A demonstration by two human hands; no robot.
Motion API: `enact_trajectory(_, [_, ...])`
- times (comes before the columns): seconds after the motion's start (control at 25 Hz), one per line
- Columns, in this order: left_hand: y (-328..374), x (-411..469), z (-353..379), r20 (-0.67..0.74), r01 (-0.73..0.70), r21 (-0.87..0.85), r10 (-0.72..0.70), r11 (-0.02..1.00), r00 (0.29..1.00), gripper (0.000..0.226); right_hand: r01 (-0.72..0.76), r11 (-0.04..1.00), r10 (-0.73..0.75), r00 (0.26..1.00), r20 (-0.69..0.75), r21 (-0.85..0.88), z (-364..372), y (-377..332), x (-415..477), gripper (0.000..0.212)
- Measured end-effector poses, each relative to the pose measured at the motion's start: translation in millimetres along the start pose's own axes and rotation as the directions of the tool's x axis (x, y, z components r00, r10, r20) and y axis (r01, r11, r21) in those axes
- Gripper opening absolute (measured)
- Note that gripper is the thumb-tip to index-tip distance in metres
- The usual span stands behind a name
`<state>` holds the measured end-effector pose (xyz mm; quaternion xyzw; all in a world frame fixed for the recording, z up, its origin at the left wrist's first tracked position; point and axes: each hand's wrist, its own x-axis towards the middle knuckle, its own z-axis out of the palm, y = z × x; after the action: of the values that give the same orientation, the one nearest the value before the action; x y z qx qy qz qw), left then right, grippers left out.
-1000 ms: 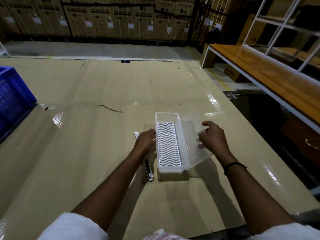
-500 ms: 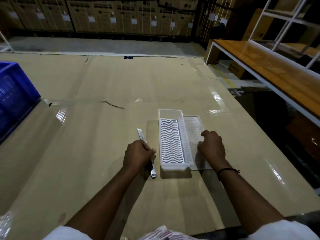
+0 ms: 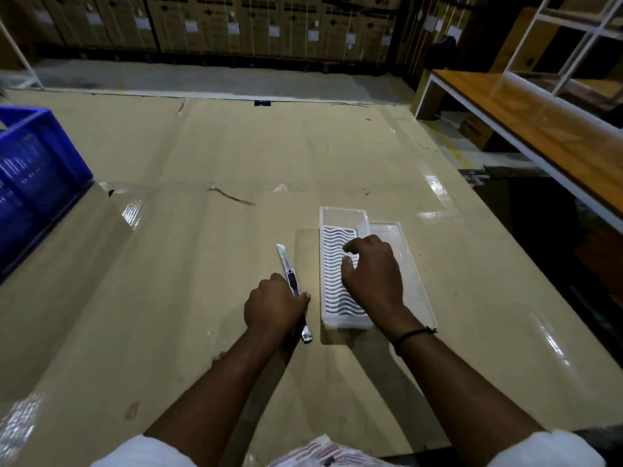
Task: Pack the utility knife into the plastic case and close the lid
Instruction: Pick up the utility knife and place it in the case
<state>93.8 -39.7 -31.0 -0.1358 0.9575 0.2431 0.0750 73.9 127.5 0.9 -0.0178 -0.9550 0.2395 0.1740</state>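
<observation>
While the utility knife lies flat on the surface, the left hand covers its near half with the fingers curled around the handle — a grip clenched on the knife, which does not appear lifted yet. The knife sits just left of the plastic case, apart from it by a narrow strip of bare surface. Its long axis runs away from the person, leaning slightly left at the far end, so it is nearly parallel to the long axis of the case. The pointed tip faces away; the butt end shows just below the left hand, toward the person.

The case is open, with a white wavy insert in its tray and the clear lid folded flat to the right. The right hand rests over the insert and lid hinge line, fingers loosely bent and holding nothing — it appears to steady the case.

Judged from this layout, the coming move is short: a sideways carry to the right by the left hand, with little or no rotation needed. The right hand would need to clear the tray first.
</observation>
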Motion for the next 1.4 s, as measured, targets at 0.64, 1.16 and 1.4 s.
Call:
enact_trajectory(0.64, [2.3,-6.1,-6.6,-0.035,0.02,-0.06,-0.022,0.998,0.999,0.043,0.14,0.986,-0.156,0.971,0.182,0.095,34.9,-40.5,-1.9,0.022])
enact_trajectory(1.16, [2.2,-0.7,-12.7,-0.001,0.049,-0.028,-0.05,0.998,0.999,0.026,0.231,0.973,-0.212,0.926,0.312,-0.026,47.0,-52.9,-2.9,0.021])
enact_trajectory(1.4, [-8.8,-2.1,-17.1,-0.004,0.083,-0.262,-0.087,0.961,0.996,0.027,0.237,0.971,-0.214,0.923,0.32,-0.035,53.4,-47.9,-0.6,0.023])
